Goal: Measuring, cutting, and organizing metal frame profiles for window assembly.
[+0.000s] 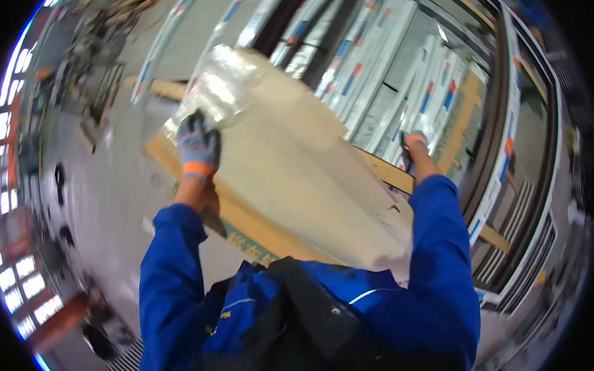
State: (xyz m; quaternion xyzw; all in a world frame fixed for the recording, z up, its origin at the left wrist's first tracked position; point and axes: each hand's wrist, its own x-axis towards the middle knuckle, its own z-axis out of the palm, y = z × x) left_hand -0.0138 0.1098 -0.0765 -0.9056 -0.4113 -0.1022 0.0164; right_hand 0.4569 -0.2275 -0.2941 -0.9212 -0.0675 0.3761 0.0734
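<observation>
A wide tan sheet of cardboard or wrapping paper [289,153] lies in front of me, with clear, shiny plastic film [221,83] over its far left part. My left hand [199,146], in a grey glove with an orange cuff, rests at the sheet's left edge beside the film. Its fingers are stretched out. Off the sheet's right side, my right hand [414,144] is gloved alike. Its fingers look curled down near the ends of white-wrapped long profiles [389,97]; what they hold is hidden and blurred.
An orange-brown cardboard strip [272,235] runs under the sheet's near left edge. Another brown strip [462,124] lies beside the profiles. Dark and white long frames [505,139] stand at the right. Scrap pieces [110,81] litter the grey floor [123,172] at far left.
</observation>
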